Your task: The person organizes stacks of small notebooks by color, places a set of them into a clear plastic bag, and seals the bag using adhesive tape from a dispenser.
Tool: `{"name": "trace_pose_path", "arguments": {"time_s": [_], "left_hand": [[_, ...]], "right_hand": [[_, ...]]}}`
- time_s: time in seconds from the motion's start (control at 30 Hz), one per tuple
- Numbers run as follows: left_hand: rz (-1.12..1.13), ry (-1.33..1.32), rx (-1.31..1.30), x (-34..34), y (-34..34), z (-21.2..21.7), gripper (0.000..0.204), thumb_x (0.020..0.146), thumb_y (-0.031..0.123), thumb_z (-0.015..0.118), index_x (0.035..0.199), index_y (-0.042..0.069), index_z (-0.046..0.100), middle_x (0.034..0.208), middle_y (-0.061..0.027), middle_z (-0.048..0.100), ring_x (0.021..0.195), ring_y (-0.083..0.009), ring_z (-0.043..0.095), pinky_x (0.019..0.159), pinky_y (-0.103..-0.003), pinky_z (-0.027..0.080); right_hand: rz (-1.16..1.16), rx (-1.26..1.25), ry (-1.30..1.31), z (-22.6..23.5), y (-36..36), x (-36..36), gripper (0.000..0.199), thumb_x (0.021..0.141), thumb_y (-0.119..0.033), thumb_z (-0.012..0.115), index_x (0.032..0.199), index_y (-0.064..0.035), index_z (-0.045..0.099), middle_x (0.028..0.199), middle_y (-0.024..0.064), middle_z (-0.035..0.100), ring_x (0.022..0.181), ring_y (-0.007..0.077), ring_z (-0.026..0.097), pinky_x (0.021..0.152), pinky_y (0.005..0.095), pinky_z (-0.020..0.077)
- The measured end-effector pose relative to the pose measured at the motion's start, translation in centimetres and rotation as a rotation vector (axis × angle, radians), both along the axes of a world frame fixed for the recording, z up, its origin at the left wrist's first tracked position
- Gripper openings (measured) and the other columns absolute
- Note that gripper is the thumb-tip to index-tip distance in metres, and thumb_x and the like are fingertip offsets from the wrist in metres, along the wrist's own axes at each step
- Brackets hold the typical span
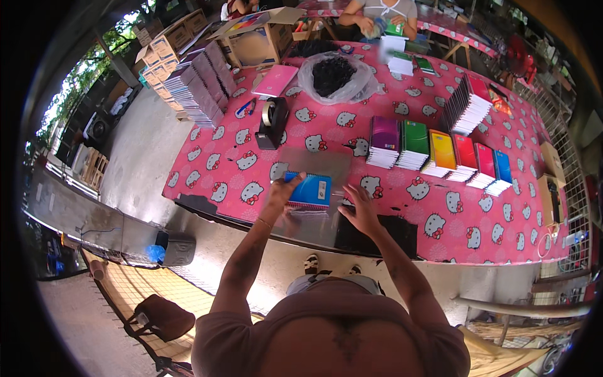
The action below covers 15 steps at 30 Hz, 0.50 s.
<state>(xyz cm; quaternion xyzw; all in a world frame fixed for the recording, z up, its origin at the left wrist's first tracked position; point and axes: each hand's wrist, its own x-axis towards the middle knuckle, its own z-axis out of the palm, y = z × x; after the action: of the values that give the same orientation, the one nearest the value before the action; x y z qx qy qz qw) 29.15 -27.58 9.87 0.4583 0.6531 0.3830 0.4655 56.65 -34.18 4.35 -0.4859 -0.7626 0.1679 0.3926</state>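
Observation:
My left hand (pixel 280 192) grips the left edge of a blue spiral notebook (pixel 309 190) just above the near edge of the pink patterned table (pixel 239 169). A clear plastic sheet or sleeve (pixel 317 164) lies around and under the notebook. To the right of the notebook, my right hand (pixel 360 208) hovers with fingers spread at the edge of the plastic. I cannot tell whether it touches it. A black flat pile (pixel 377 235) sits at the table's front edge below my right hand.
A black tape dispenser (pixel 272 122) stands behind the notebook. Coloured notebook stacks (pixel 440 154) line the right side, with more stacks (pixel 200 88) at the back left. A clear bag of dark items (pixel 333 75), a cardboard box (pixel 257 41) and a seated person (pixel 380 16) are further back.

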Motion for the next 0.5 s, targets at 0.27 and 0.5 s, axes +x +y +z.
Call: {"name": "trace_pose_path", "arguments": {"time_s": [0.27, 0.5], "left_hand": [[-0.123, -0.114, -0.253, -0.8, 5.1, -2.9, 0.091, 0.068, 0.061, 0.085, 0.128, -0.003, 0.059, 0.112, -0.0171, 0.068, 0.098, -0.0255, 0.068, 0.083, -0.036, 0.056], [-0.159, 0.309, -0.126, -0.5, 7.9, -5.6, 0.105, 0.068, 0.081, 0.069, 0.121, -0.009, 0.063, 0.112, -0.0256, 0.068, 0.106, -0.0345, 0.067, 0.092, -0.042, 0.051]], "right_hand": [[-0.029, -0.33, -0.469, 0.5, 5.6, 0.9, 0.1, 0.067, -0.064, 0.077, 0.148, -0.0159, 0.043, 0.159, 0.013, 0.031, 0.147, 0.0354, 0.028, 0.117, 0.0593, 0.0174], [0.011, -0.306, -0.334, 1.8, 6.8, -0.2, 0.085, 0.073, -0.047, 0.079, 0.143, -0.0109, 0.048, 0.15, 0.0136, 0.043, 0.14, 0.0341, 0.038, 0.114, 0.0525, 0.0296]]}}
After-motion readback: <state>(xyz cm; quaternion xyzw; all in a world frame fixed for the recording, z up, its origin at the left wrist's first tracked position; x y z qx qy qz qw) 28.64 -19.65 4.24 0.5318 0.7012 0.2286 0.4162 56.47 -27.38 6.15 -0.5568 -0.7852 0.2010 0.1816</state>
